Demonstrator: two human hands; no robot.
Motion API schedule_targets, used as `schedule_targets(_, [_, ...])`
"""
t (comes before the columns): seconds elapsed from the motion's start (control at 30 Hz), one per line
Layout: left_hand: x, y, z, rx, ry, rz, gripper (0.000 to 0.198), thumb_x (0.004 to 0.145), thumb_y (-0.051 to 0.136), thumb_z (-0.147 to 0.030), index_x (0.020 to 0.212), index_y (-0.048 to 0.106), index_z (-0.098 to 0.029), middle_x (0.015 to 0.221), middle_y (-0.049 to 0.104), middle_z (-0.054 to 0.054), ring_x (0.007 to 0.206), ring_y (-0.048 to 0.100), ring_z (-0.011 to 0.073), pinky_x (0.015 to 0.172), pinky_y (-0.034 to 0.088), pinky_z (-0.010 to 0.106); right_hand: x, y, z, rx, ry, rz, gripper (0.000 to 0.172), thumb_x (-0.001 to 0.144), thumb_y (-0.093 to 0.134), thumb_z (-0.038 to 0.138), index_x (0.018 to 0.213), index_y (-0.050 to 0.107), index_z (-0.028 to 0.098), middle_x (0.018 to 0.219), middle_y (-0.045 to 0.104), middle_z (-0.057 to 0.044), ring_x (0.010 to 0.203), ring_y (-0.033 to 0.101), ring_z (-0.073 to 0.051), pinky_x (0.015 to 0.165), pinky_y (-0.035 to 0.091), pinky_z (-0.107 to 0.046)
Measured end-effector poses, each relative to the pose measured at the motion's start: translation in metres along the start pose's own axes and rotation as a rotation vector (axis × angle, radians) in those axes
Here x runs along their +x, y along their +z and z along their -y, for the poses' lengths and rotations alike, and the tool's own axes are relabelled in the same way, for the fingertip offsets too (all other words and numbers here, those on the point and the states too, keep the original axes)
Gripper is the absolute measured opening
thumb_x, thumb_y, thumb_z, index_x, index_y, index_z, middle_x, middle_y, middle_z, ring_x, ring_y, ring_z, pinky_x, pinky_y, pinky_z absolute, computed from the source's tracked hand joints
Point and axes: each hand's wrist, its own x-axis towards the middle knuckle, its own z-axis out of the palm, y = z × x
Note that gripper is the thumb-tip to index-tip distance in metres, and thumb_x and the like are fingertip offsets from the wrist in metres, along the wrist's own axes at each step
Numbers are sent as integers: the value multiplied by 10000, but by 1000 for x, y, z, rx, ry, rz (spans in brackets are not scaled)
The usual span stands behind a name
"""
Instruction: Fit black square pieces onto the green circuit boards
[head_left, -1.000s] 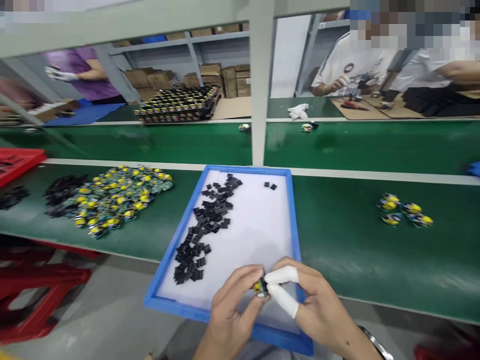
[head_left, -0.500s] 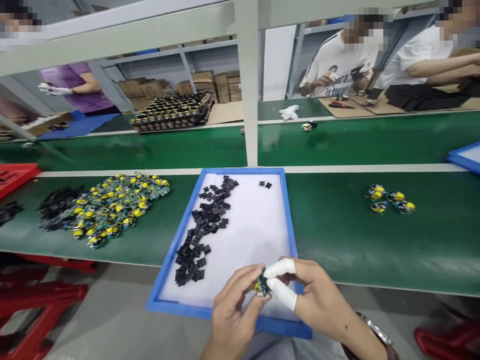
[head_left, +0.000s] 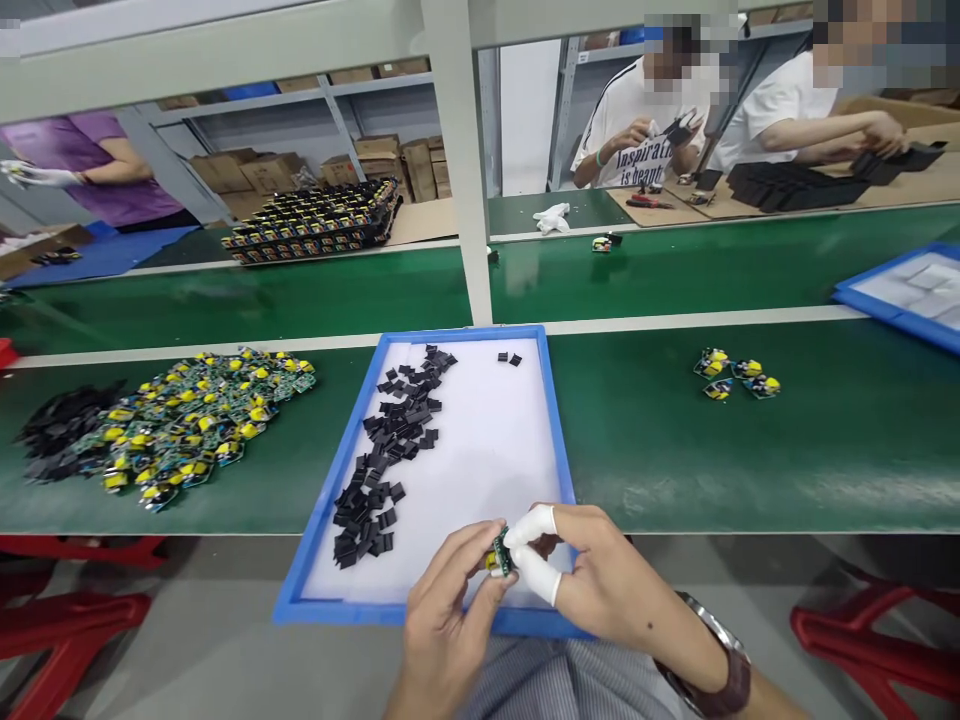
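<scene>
Grip, head view: left hand (head_left: 450,610) and right hand (head_left: 592,565) both grasp one small circuit board (head_left: 502,555), fingertip pinch. Any smaller part under the right fingertips is hidden.
Board: green, flat, held on edge over the near end of the blue-rimmed tray; rounded yellow component on the left-hand side.
Fingers: left bare; right thumb and forefinger in smooth white finger cots (head_left: 538,577).
Wrist: right one wears a watch (head_left: 709,645), metal case, dark brown strap.
Tray: shallow rectangle, blue rim (head_left: 559,440), matte white liner; far part on the bench, near end past its edge.
Black clips: small, angular, matte, in a loose heap (head_left: 401,430) along the tray's left side; two clips (head_left: 510,359) apart at far right.
Bench: smooth dark green top (head_left: 637,450), slight sheen.
Left of tray: jumbled board pile (head_left: 202,420), green with yellow rounded tops; dark flat pieces (head_left: 67,430) heaped against it.
Right of tray: four boards (head_left: 739,373), loose cluster, yellow tops.
Far right: second tray (head_left: 900,300), blue rim, pale liner.
Below bench: glossy red stools (head_left: 67,625) either side.
</scene>
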Motion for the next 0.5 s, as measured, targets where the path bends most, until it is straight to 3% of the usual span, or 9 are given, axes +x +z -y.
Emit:
schedule_targets(0.17, [1, 3, -1, -60, -16, -9, 429, 897, 701, -122, 1288, 708, -298, 1221, 746, 80, 1100, 726, 230, 894, 629, 279, 3, 4, -8, 230, 120, 13, 54, 853, 652, 122, 851, 682, 168, 728, 665, 9, 644, 576, -128, 617, 477, -235])
schedule_targets(0.33, [1, 3, -3, -65, -37, 7, 408, 908, 688, -131, 1280, 708, -296, 1226, 744, 75, 1098, 728, 232, 886, 632, 282, -1, 6, -11, 241, 97, -24, 81, 829, 677, 103, 851, 645, 174, 742, 625, 23, 662, 540, -114, 648, 476, -234])
schedule_targets(0.5, [4, 2, -9, 94, 142, 26, 539, 894, 641, -34, 1375, 639, -278, 1226, 725, 90, 1100, 709, 246, 916, 614, 336, -1, 3, -14, 488, 248, 42, 142, 844, 770, 257, 873, 658, 175, 762, 651, 13, 625, 579, -115, 581, 512, -229])
